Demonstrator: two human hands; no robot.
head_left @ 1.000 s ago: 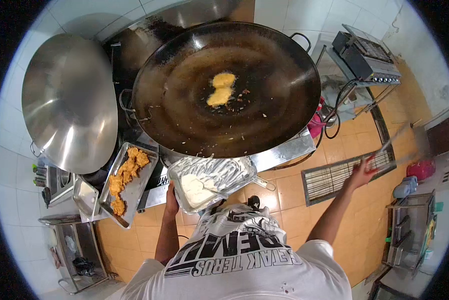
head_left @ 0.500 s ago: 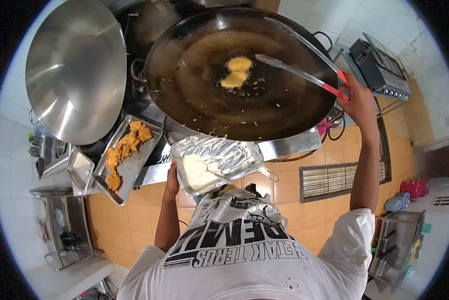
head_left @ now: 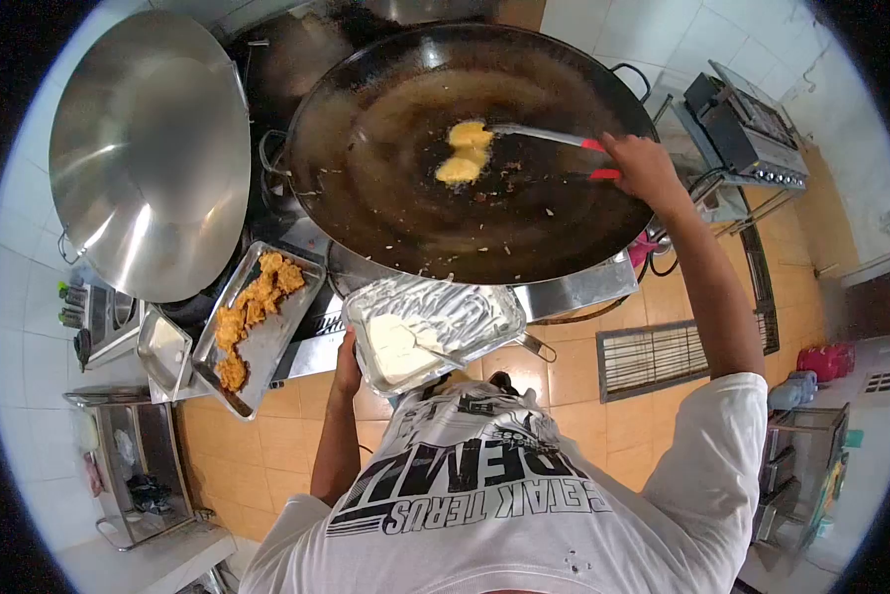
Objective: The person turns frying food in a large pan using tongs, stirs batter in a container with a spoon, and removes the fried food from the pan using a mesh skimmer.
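Observation:
My right hand is closed round the red handles of metal tongs, over the right side of a large dark wok. One tong arm reaches the right edge of two joined yellow battered pieces lying in the oil; the other arm is hard to see. Fingers of my left hand grip the left edge of a metal tray, partly hidden behind it. Pale batter is pooled at the tray's left end and smeared over the rest, with a spoon resting in it.
Left of the batter tray, a metal tray holds golden fried pieces, with a smaller pan beside it. A big steel wok stands at upper left. A black oven-like appliance stands at right.
My right hand has moved left and slightly up over the wok, bringing the tongs from beside the yellow pieces to their right edge. My left hand stays at the batter tray.

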